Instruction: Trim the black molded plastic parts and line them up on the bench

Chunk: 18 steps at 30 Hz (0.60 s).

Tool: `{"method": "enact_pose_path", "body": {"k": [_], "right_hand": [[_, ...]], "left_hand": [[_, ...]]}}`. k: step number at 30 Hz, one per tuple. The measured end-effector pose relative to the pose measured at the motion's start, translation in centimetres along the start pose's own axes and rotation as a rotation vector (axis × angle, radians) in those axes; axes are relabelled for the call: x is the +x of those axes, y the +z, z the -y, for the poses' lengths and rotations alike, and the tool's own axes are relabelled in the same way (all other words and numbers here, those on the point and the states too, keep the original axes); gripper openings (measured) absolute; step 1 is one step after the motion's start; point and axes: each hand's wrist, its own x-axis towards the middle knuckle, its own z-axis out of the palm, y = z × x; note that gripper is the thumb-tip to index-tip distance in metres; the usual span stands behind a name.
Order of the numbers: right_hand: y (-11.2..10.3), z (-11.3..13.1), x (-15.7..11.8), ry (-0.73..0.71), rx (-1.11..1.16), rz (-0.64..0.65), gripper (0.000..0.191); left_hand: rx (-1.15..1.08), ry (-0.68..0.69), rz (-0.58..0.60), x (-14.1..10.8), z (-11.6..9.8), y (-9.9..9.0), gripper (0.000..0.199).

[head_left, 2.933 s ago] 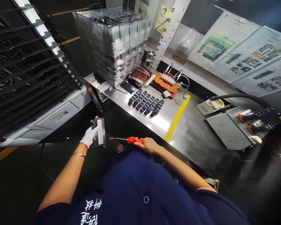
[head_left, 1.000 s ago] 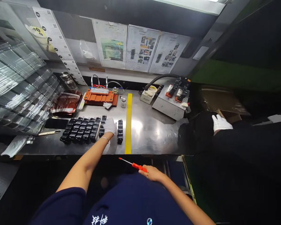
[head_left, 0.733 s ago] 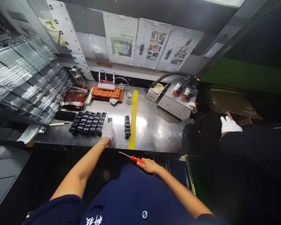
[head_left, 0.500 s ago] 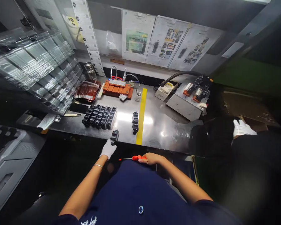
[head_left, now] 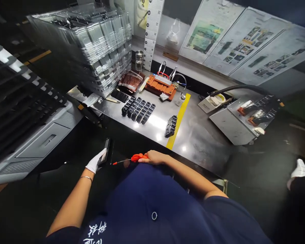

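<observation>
My left hand (head_left: 94,163), in a white glove, grips a dark part (head_left: 106,151) in front of the bench's front edge. Bare, my right hand (head_left: 150,157) is closed round the orange handle of a screwdriver (head_left: 137,157), whose shaft points left toward the dark part. Several black ribbed parts (head_left: 138,110) stand side by side on the metal bench. A separate black ribbed part (head_left: 171,126) rests beside the yellow tape strip (head_left: 179,118).
Stacked clear trays (head_left: 101,51) rise at the back left. Behind the black parts sits an orange fixture (head_left: 160,86). A grey box (head_left: 234,123) stands at the right. Another person's gloved hand (head_left: 303,169) is at the far right; a grey crate (head_left: 48,139) is at the left.
The view has swung left. My left hand has moved left, away from the bench with the dark part, which is now turned. My right hand still holds the screwdriver.
</observation>
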Motion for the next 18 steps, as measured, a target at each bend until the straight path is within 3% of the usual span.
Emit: {"method": "enact_pose_path", "body": {"k": [5,11,18], "right_hand": [[-0.3,0.8,0.1,0.005,0.061,-0.085,0.063],[0.0,1.1,0.6,-0.029,0.087,-0.046,0.062],[1.4,2.3,0.7,-0.003,0.055,-0.047,0.068]], "left_hand": [[0.071,0.138,0.025,-0.4,1.0,-2.2,0.051],[0.148,0.303,-0.012,-0.1,0.9,-3.6,0.032],[0.176,0.270,0.009,-0.9,-0.5,-5.1,0.033]]}}
